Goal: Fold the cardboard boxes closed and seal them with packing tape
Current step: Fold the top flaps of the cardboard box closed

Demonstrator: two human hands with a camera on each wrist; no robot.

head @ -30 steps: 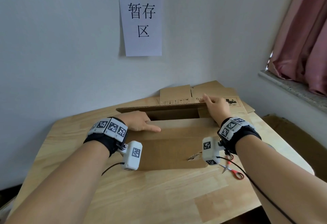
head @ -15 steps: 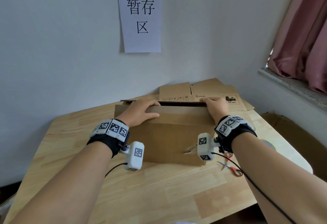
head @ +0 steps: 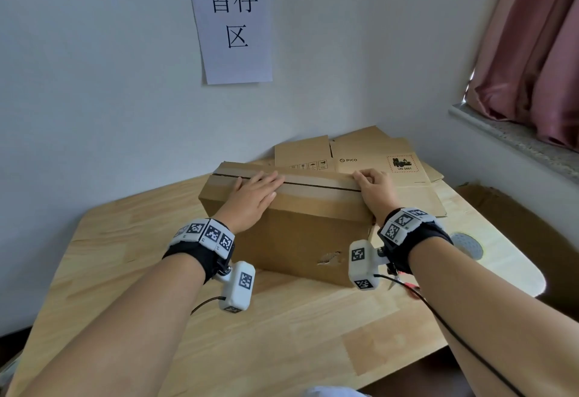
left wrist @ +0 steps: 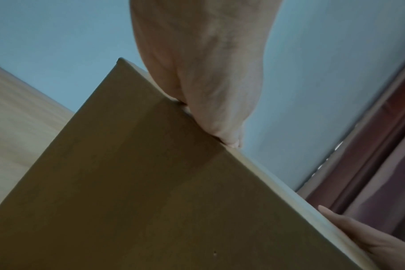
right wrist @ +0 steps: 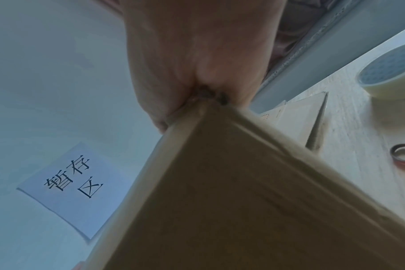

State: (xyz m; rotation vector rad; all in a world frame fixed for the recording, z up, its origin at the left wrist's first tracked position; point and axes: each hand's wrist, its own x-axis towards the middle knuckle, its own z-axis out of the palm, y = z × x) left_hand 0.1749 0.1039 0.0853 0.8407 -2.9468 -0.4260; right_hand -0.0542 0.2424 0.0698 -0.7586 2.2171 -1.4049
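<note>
Pressing flat, both hands, left hand (head: 253, 197) and right hand (head: 374, 189), hold the box (head: 300, 227) flaps down.

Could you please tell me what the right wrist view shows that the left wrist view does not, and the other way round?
Only the right wrist view shows the tape roll on the table, a red scissors handle, flat cardboard and the wall sign. Only the left wrist view shows both hands: the left hand resting on the box's top edge, and the right hand further along it. Both show the box from below, the wall and the curtain.
</note>
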